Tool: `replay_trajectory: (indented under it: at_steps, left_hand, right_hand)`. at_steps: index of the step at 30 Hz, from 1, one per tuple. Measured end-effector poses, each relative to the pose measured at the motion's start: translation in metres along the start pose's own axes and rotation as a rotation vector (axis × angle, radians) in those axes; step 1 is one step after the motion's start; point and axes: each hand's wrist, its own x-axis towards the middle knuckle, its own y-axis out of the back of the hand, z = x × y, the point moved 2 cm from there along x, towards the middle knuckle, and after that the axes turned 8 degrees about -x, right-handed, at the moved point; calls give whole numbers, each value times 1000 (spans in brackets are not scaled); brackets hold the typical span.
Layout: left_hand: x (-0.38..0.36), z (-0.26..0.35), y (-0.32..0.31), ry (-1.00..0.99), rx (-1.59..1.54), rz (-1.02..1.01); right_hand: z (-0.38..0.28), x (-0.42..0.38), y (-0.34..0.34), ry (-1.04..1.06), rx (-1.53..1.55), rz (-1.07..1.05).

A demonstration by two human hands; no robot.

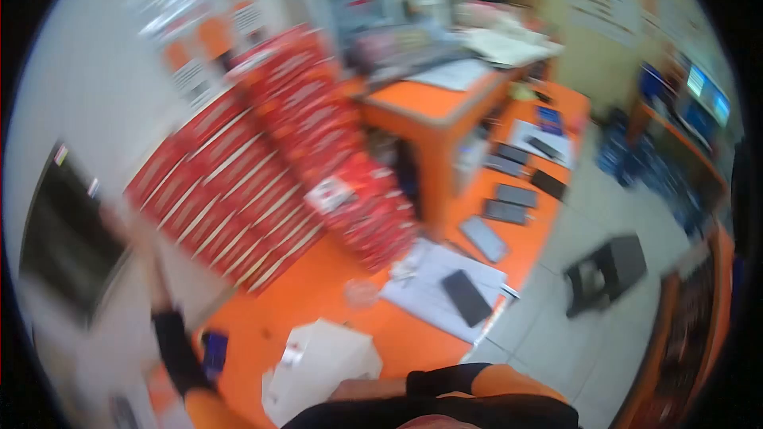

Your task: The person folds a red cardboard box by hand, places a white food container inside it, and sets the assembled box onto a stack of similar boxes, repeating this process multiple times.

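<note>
Packets (226, 191) stood stacked near the blurred left hand (121, 227); the right hand (354, 390) lay at a white package (326, 357) on the desk (294, 286); neither's grip could be told.

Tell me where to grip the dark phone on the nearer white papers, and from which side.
Take the dark phone across its middle by the two long edges, probably best from above on the wearer's own side: it is slim and oblong, seems to lie flat on the white papers, and nothing visible covers it.

Red packets (226, 199) blocking the back, passable orange desktop (306, 282) before them — white object (330, 361) nearer, dark phone (467, 298) rightward
</note>
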Motion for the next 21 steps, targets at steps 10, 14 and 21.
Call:
replay_trajectory:
  at_steps: [10, 14, 21]
  left_hand:
    - [-177, 225, -8, -281, -360, -351]
    - [-237, 299, -22, -240, -703, -641]
    - [-377, 433, -37, -361, -1192, -1355]
  right_hand:
    - [-125, -92, 137, -171, 82, 1333]
    - [-169, -171, 132, -164, -37, 1367]
    - [-237, -346, 43, -669, -9, 1101]
